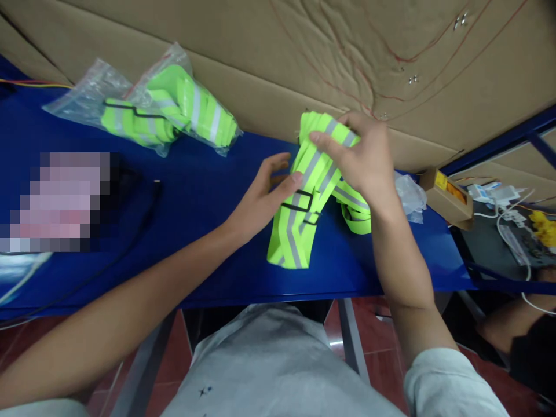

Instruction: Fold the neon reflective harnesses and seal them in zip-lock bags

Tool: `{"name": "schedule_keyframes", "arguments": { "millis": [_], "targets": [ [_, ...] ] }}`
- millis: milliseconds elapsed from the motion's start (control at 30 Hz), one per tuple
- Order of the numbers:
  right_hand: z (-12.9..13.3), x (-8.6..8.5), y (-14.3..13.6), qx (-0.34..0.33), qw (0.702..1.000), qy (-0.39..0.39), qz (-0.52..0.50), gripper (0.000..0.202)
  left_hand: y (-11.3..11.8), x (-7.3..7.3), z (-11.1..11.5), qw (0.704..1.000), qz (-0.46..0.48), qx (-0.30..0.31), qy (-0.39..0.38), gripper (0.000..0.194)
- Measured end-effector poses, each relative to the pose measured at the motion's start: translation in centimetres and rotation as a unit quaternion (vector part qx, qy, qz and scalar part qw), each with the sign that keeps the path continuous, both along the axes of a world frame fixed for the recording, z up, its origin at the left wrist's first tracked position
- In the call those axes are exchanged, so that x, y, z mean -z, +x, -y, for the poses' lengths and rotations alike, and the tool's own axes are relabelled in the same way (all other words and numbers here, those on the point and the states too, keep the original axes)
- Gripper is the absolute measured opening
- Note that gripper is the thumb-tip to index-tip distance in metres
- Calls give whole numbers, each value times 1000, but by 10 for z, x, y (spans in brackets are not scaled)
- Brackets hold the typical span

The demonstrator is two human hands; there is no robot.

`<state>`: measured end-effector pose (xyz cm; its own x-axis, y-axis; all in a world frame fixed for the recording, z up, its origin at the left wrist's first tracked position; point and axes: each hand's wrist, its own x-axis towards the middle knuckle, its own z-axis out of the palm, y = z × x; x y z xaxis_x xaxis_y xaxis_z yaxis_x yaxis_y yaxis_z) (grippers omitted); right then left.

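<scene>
Head camera: worn on the head, faced forward and steeply down; the whole scene is taken in by this one view.
Shirt: looked down on at the bottom edge, close to the lens.
Left hand, right hand: framed near the centre, within arm's reach.
Table: viewed from above, cut off at left.
Board: caught along the top, beyond the table.
Floor: glimpsed below.
</scene>
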<state>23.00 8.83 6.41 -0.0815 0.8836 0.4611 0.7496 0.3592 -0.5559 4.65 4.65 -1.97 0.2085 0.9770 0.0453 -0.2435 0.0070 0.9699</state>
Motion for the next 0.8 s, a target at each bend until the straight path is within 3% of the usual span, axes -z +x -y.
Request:
{"name": "schedule_keyframes", "arguments": {
  "millis": [100, 167, 233, 300, 367, 467, 533, 667, 800],
  "targets": [
    [-3, -9, 9, 45, 999, 30, 0, 38, 1, 6, 3, 992, -84, 3, 95, 78],
    [-5, -15, 14, 51, 998, 19, -25, 39, 2, 7, 3, 990, -103, 30, 92, 62],
    [-7, -19, 19, 33, 998, 0, -56, 41, 2, 8, 1, 996, -42, 76, 23, 56],
    [-10, -19, 25, 4, 997, -7, -79, 42, 3, 8, -3, 988, 64, 119, -76, 65],
    [-13, -17, 30, -23, 996, -18, -89, 46, 2, 9, -7, 978, 120, 122, -116, 60],
    [-15, -15, 40, -53, 992, -51, -100, 54, -1, 11, -10, 991, 92, 84, -44, 37],
    [-17, -15, 50, -72, 989, -64, -117, 59, -4, 11, -11, 995, 71, 77, -7, 42],
    [-26, -18, 76, -88, 978, -38, -187, 55, -6, 8, -10, 996, 56, 65, -14, 50],
    [-32, -18, 82, -89, 967, -76, -226, 56, -7, 7, -11, 991, -21, 132, 18, 36]
  ]
}}
